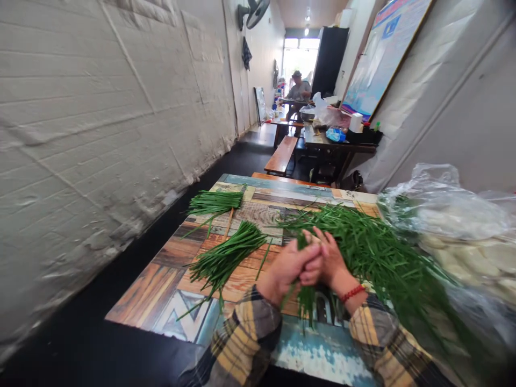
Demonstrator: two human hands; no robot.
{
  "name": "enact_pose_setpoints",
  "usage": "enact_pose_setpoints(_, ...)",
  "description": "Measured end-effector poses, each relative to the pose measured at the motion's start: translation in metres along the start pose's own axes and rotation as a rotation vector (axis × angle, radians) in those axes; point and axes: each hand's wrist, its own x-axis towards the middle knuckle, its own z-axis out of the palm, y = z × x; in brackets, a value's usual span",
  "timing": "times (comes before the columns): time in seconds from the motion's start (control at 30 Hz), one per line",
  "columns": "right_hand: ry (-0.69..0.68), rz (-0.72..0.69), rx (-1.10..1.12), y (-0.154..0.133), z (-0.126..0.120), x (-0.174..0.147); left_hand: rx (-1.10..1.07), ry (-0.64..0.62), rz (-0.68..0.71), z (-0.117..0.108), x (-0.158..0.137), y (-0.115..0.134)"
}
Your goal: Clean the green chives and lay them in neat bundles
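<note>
Both my hands meet at the middle of the patterned wooden table [141, 285]. My left hand [291, 269] is closed around a small bunch of garlic chives [307, 306]; the leaves hang below the fist and a short end sticks up above it. My right hand [328, 258] presses against the left from the other side, its fingers bent around the top of the same bunch, partly hidden. A loose heap of chives [363, 236] spreads right beside and behind my right hand. On the left lie two evened bunches, a nearer chive bunch [228, 255] and a farther chive bunch [215, 202].
Clear plastic bags [455, 209] with pale round pieces [475, 258] stand at the right edge. Beyond the table are a wooden bench [282, 155] and another table [322, 141] holding bags and boxes. A person [299, 88] sits far back. A white wall [100, 107] runs along the left.
</note>
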Motion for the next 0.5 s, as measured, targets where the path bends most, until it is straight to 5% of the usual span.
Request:
enact_pose_setpoints(0.17,0.022,0.192,-0.155,0.041,-0.015,0.0,0.08,-0.243,-0.189,0.014,-0.003,-0.022)
enact_pose_setpoints(0.27,0.084,0.181,-0.13,0.035,-0.027,0.006,0.096,-0.338,-0.183,0.017,-0.007,-0.022)
enact_pose_setpoints(0.37,0.11,-0.021,0.06,0.0,-0.033,0.019,0.154,-0.452,-0.201,0.017,-0.008,-0.019)
enact_pose_setpoints(0.5,-0.079,-0.427,0.308,-0.054,-0.02,0.031,0.244,-0.627,-0.302,0.02,-0.009,-0.013)
